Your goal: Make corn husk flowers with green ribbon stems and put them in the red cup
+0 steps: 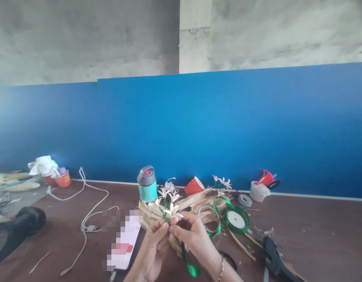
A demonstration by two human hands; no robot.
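Thumb and fingers of my left hand (157, 239) are closed on the stem of a small spray of cream-white artificial flowers (171, 209) with green-wrapped stalks. My right hand (191, 234) pinches at the same spray, just under its lowest bloom; the exact point of contact is hidden by the fingers. A length of green ribbon (194, 270) hangs in a loop below my hands. Behind them lie dry, pale husk strips (153, 214). To the right of my right hand are a ring of tape (209, 219) and a green ribbon spool (236, 220).
A phone (126, 243) lies left of my hands, near a white cable (95, 203). Behind stand a teal flask (147, 186) and a tipped red paper cup (194, 186). More flowers (223, 182) rest on the husks. A black glue gun (273, 256) lies right.
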